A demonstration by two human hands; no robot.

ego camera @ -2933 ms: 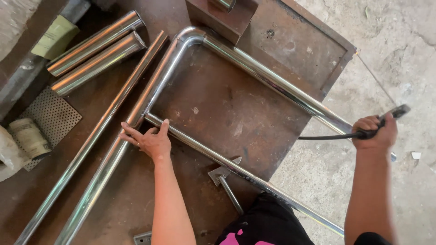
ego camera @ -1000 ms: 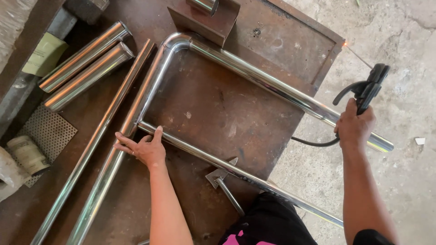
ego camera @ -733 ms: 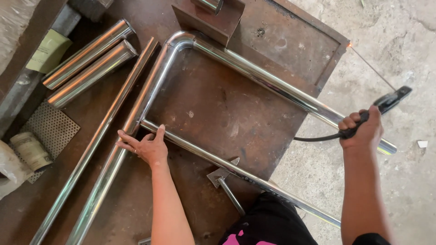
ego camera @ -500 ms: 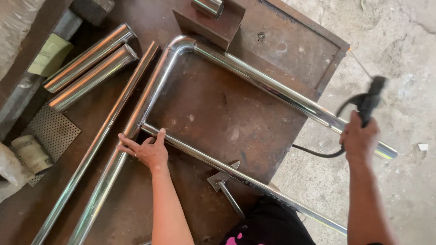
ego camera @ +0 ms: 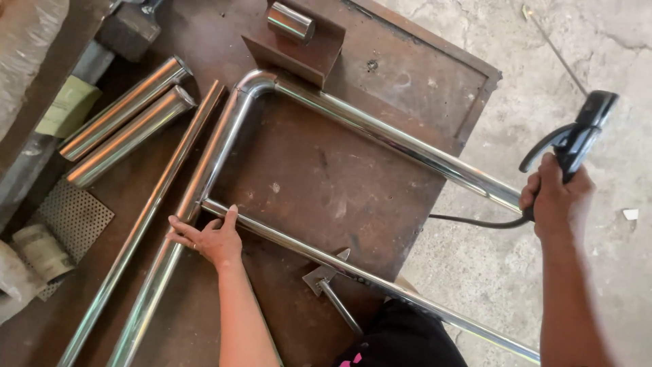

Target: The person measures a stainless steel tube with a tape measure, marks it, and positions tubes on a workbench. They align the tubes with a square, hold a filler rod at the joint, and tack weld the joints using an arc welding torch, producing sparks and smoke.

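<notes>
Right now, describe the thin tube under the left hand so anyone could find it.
On the rusty brown steel table, find the bent shiny pipe. The thin tube runs diagonally from it, beside the left hand, and overhangs the table edge. It is the slimmest polished tube there.

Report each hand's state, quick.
Left hand: open, pressed on the steel tube.
Right hand: closed around the black electrode holder.

A bent pipe (ego camera: 380, 132) is lying on the desk (ego camera: 305, 183), two short tubes (ego camera: 122, 129) maybe touching, lying to its left.
</notes>
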